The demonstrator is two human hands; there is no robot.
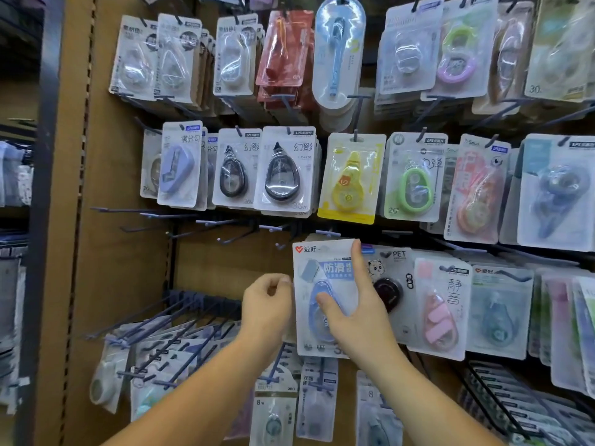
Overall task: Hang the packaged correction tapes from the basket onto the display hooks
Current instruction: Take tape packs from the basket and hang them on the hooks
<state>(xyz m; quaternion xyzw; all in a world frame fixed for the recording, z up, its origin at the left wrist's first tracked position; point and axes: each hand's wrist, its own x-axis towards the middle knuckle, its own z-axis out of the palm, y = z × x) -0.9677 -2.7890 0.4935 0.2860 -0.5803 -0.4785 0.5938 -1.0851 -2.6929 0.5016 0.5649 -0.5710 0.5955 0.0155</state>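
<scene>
A packaged correction tape (317, 278) with a blue dispenser and a white card is held up against the display, just below a hook tip (328, 234). My right hand (354, 307) grips it, thumb across the blister and index finger along its right edge. My left hand (267, 304) pinches the card's left edge with curled fingers. Whether the card's hole sits on the hook cannot be told. No basket is in view.
Several bare hooks (180, 217) jut out to the left of the pack. Hung packs fill the rows above (283, 172) and to the right (441, 304). Lower packs (277, 413) hang beneath my arms. A brown pegboard panel (106, 284) and dark upright stand left.
</scene>
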